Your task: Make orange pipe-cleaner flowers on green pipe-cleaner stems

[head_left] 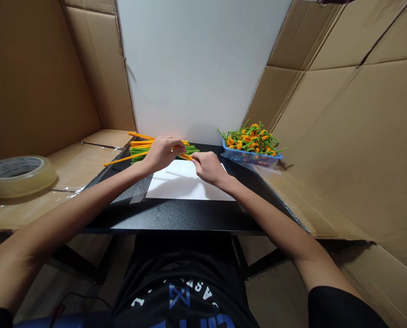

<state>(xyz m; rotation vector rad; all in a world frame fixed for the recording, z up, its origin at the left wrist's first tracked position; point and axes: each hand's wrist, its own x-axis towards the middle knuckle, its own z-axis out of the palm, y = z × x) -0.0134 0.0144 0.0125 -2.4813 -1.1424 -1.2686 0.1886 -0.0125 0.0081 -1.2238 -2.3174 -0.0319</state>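
An orange pipe cleaner (186,156) spans the short gap between my hands, above a white sheet of paper (189,182). My left hand (164,152) pinches it with thumb and fingers. On the other side, the closed fingers of my right hand (210,166) grip its near end, part of which they hide. Behind my left hand lies a pile of orange pipe cleaners (140,143) and green pipe cleaners (138,156). One long orange strand (121,159) sticks out to the left; whether it is the held one, I cannot tell.
A blue basket (251,157) at the back right holds orange pipe-cleaner flowers (247,138) with green stems. On cardboard at the left lies a roll of clear tape (18,175). Cardboard walls (353,136) flank the black table (176,214), with a white wall behind.
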